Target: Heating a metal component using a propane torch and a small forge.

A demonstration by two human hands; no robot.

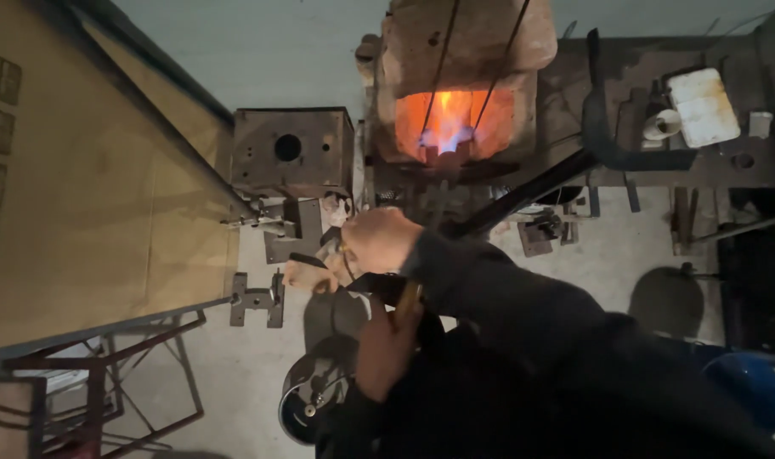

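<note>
A brick forge point(455, 51) glows orange, with a flame point(447, 119) in its opening at the top centre. My right hand point(379, 238), at the end of a dark sleeve, is closed in front of the forge around a dark tool point(366, 282). A pale piece point(307, 274) shows at the tool's left end. Lower down, my left hand point(383, 348) grips a yellowish wooden handle point(407, 302) that rises toward the right hand. What the handle belongs to is hidden behind my arm.
A rusty metal box point(290, 149) with a round hole stands left of the forge. A brown board point(82, 187) fills the left side. Metal brackets point(256, 299) lie on the floor, and a round shiny can point(311, 399) sits below my hands. The cluttered bench point(744, 161) at right holds a white block point(702, 106).
</note>
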